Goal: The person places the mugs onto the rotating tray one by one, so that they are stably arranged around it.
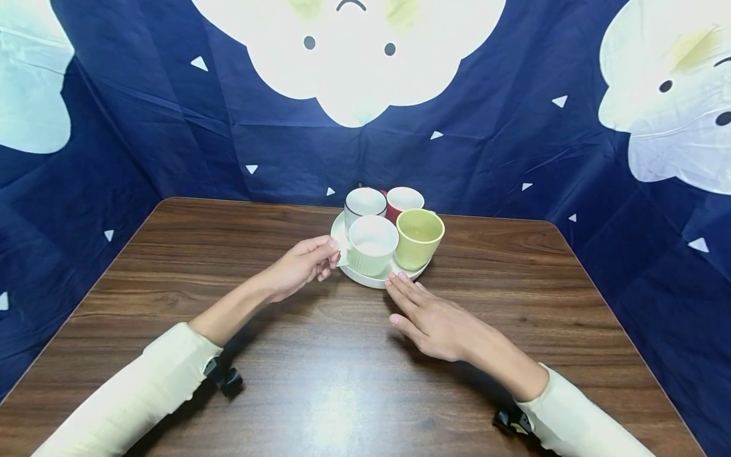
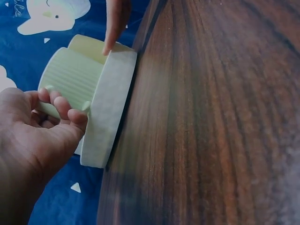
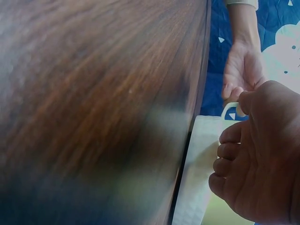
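A pale green ribbed mug (image 1: pixel 370 261) stands at the front left of a round white tray (image 1: pixel 365 280). My left hand (image 1: pixel 299 266) pinches its handle between thumb and fingers; in the left wrist view the curled fingers are at the ribbed wall (image 2: pixel 75 77). With straight fingers, my right hand (image 1: pixel 442 325) reaches to the tray's front rim, fingertips at the edge. The right wrist view shows the mug's handle (image 3: pixel 228 108) at the left fingers. Beside it on the tray is a yellow-green mug (image 1: pixel 419 246); behind are a white mug with a dark rim (image 1: pixel 365 202) and a red mug with a white inside (image 1: pixel 393 211).
The tray sits near the far edge of a brown wooden table (image 1: pixel 274 381). A dark blue cloth (image 1: pixel 274 146) with white clouds and triangles hangs behind and at the sides. Small black wrist devices (image 1: pixel 225 377) are strapped at the sleeves.
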Demonstrator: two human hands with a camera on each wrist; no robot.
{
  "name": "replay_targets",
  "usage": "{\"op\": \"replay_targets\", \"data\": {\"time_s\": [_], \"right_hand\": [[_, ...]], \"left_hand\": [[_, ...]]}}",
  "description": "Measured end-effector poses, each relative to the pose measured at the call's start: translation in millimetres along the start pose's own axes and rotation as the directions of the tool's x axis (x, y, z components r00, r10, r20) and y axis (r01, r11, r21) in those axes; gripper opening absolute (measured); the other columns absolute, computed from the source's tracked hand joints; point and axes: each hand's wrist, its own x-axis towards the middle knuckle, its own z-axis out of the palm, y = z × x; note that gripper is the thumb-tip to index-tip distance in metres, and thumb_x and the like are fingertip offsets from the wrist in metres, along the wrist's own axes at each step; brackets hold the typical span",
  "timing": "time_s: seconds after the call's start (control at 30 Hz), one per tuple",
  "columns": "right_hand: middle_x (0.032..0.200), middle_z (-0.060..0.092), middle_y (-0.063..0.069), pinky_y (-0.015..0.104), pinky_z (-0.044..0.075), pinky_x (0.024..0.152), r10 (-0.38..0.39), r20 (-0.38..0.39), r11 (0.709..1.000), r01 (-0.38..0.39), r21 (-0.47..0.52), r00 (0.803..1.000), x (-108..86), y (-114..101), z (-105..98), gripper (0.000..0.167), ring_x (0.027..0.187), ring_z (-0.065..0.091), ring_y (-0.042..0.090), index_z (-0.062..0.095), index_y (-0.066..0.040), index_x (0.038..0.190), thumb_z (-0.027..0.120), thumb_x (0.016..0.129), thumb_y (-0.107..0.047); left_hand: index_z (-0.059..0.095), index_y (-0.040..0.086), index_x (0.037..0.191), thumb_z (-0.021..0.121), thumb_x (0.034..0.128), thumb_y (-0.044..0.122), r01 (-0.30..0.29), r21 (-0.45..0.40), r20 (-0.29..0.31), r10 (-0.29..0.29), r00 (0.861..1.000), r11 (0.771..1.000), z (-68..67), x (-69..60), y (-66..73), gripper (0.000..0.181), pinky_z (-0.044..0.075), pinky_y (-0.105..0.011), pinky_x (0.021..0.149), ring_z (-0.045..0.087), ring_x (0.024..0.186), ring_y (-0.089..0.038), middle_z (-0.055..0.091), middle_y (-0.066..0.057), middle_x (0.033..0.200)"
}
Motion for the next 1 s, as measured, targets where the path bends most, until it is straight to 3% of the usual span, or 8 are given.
{"op": "replay_targets", "data": {"time_s": [0.3,0.47,0.57,0.73,1.0], "right_hand": [[0.188,0.021,0.020,0.059,0.027,0.143,-0.011,-0.010,1.000,0.011,0.005,1.000,0.5,0.1,0.4,0.068,0.177,0.021,0.038,0.027,-0.001,0.178,0.041,0.124,-0.041],[0.189,0.020,0.018,0.055,0.026,0.144,0.002,0.001,1.000,-0.002,0.000,1.000,0.9,-0.8,0.2,0.069,0.177,0.020,0.035,0.026,-0.003,0.178,0.041,0.124,-0.042],[0.189,0.019,0.017,0.054,0.026,0.144,0.006,0.005,1.000,-0.006,-0.001,1.000,1.4,-1.8,0.0,0.070,0.178,0.019,0.034,0.026,-0.003,0.179,0.041,0.124,-0.043],[0.190,0.018,0.016,0.054,0.026,0.144,0.002,0.009,1.000,-0.001,-0.010,1.000,2.0,-3.2,-0.3,0.070,0.178,0.018,0.033,0.026,-0.004,0.179,0.040,0.124,-0.044],[0.190,0.018,0.016,0.054,0.026,0.144,-0.003,0.014,1.000,0.003,-0.014,1.000,3.0,-4.3,-0.4,0.070,0.178,0.019,0.034,0.025,-0.004,0.179,0.040,0.124,-0.044]], "left_hand": [[0.055,0.008,0.099,0.039,0.1233,0.020,0.039,0.037,0.001,-0.039,0.999,0.999,-5.5,7.7,5.3,0.032,0.044,-0.020,0.068,0.049,0.078,-0.011,0.054,-0.002,0.095],[0.060,0.006,0.103,0.042,0.1228,0.019,0.058,0.077,-0.043,-0.055,0.998,0.995,-9.3,11.3,8.9,0.030,0.043,-0.020,0.066,0.050,0.075,-0.011,0.058,-0.001,0.097],[0.063,0.001,0.111,0.048,0.1218,0.019,0.042,0.126,-0.075,-0.032,0.997,0.991,-10.7,12.2,9.1,0.026,0.045,-0.019,0.068,0.052,0.075,-0.010,0.062,-0.002,0.102],[0.061,-0.004,0.130,0.055,0.1200,0.015,-0.023,0.224,-0.132,0.054,0.990,0.974,-11.0,12.7,5.9,0.022,0.053,-0.021,0.071,0.057,0.078,-0.011,0.069,-0.007,0.112],[0.063,-0.003,0.140,0.059,0.1183,0.012,-0.044,0.240,-0.227,0.100,0.969,0.970,-9.5,16.7,3.5,0.027,0.060,-0.022,0.074,0.062,0.084,-0.013,0.066,-0.017,0.119]]}}
